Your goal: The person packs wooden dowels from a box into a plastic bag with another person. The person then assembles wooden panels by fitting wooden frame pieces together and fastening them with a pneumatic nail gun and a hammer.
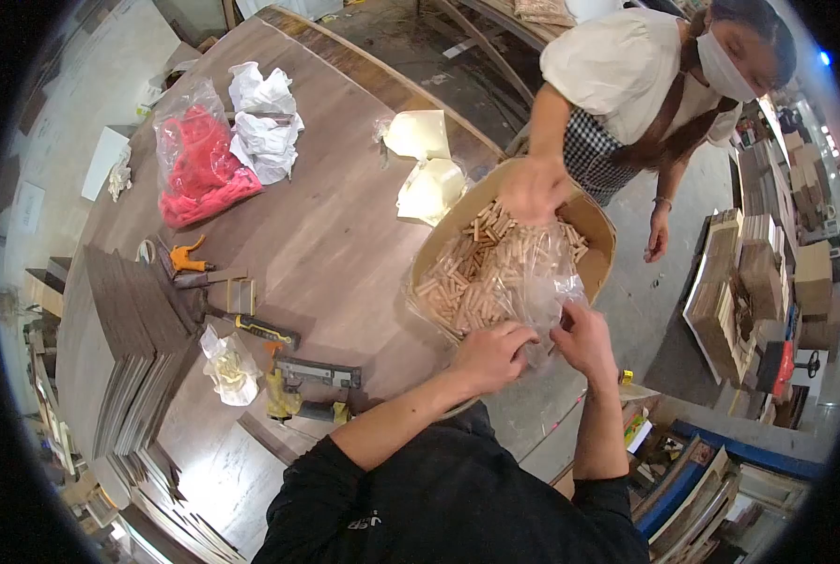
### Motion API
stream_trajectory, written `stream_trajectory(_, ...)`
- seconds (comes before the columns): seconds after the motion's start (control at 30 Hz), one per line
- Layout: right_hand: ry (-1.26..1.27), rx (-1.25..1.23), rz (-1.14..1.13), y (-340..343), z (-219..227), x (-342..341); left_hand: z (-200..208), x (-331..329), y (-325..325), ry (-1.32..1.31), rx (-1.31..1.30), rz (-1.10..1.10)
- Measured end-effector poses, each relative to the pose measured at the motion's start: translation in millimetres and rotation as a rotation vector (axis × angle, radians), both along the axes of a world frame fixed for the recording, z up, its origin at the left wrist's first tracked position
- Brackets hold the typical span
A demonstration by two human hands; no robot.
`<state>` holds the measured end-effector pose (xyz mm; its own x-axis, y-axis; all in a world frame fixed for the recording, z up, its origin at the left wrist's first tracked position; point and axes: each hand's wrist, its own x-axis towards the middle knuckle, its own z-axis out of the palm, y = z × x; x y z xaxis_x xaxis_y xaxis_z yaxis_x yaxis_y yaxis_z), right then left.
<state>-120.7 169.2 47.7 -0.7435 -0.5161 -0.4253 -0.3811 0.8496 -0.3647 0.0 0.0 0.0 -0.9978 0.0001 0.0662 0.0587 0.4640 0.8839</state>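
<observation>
A cardboard box [427, 252] holds many short wooden dowels [456, 282]. Over its near side lies a clear plastic bag [550, 287]. My left hand [493, 357] pinches the near edge of this bag at the box's rim. On the other side of the opening, my right hand [584, 343] grips the bag between thumb and fingers. Across from me, a co-worker's hand [535, 191] reaches down into the box over the dowels, blurred by motion. Whether that hand holds anything is hidden.
On the wooden table [345, 273] lie a nail gun [312, 381], an orange air blow gun [188, 256] and a bagged red cloth bundle [204, 169]. Crumpled white paper [265, 122] rests behind. Stacked dark panels [138, 320] line the left edge. Board stacks [739, 273] stand at right.
</observation>
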Motion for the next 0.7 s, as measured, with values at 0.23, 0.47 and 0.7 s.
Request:
stream_trajectory(0.23,0.114,-0.446,-0.06,-14.8,-44.9,9.6,3.2,1.4,-7.1,-0.032,0.061,0.066)
stream_trajectory(0.47,0.476,-0.12,0.003,-0.6,-76.0,-6.1,-0.2,4.5,4.0,0.212,-0.191,0.069)
stream_trajectory(0.7,0.074,-0.053,0.187,4.7,9.1,-21.0,0.9,11.1,2.6,0.011,-0.227,-0.066)
